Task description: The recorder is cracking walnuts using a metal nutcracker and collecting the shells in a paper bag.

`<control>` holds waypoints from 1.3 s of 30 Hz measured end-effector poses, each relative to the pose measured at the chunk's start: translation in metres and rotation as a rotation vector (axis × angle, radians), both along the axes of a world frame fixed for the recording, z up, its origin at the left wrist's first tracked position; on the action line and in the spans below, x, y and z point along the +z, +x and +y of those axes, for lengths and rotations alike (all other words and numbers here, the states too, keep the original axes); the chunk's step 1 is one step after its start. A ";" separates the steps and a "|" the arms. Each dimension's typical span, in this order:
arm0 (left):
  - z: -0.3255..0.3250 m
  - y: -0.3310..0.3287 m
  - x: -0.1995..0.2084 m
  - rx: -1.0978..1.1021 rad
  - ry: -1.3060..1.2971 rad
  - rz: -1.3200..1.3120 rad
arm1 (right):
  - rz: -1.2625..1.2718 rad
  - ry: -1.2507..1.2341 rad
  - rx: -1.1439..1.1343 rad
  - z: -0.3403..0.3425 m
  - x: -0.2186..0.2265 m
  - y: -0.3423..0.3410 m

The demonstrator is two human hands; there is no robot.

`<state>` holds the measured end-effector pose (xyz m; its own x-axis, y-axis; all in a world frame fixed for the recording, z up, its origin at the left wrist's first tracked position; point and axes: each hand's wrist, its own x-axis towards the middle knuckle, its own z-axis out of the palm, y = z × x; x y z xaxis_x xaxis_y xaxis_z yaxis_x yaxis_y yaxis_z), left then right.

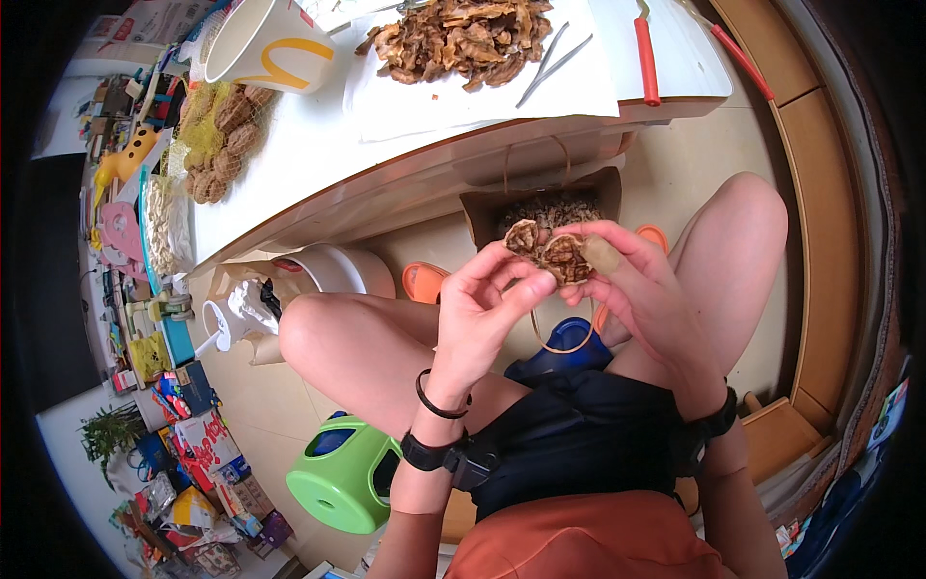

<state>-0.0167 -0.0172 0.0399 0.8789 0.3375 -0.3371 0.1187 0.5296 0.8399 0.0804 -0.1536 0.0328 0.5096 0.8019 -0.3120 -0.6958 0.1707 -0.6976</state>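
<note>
Over a brown paper bag [482,214], a cracked walnut [566,259] is held in two open pieces, their brown insides facing up. My left hand [487,299] pinches the piece on the left. My right hand [622,275] grips the larger piece beside it. The fingertips of both hands nearly meet. Below them, broken shell bits [555,209] lie in the bag, which has loop handles. On the white table, a heap of brown walnut pieces [473,41] rests on a white sheet [405,114]. Metal tweezers [552,72] lie at its right.
A red-handled tool [646,63] lies at the table's right end. Whole walnuts in a yellow net [227,145] and a paper cup [270,48] stand on the left. A green stool [342,482], a white bin [347,268] and orange slippers [422,282] are on the floor.
</note>
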 end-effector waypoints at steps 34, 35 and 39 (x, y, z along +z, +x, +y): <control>0.057 -0.020 -0.004 -0.065 1.003 0.332 | -0.994 -0.588 -0.180 0.000 -0.042 0.025; 0.058 -0.021 0.000 -0.003 0.933 0.335 | -0.964 -0.710 -0.066 0.008 -0.034 0.026; 0.063 -0.033 0.012 0.015 0.727 0.269 | -1.287 -0.568 -0.185 0.027 -0.060 0.021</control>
<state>-0.0493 0.0459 0.0518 0.7920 0.5665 -0.2276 0.3648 -0.1401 0.9205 0.1018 -0.1270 -0.0274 0.7625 0.6182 0.1908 0.4694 -0.3256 -0.8207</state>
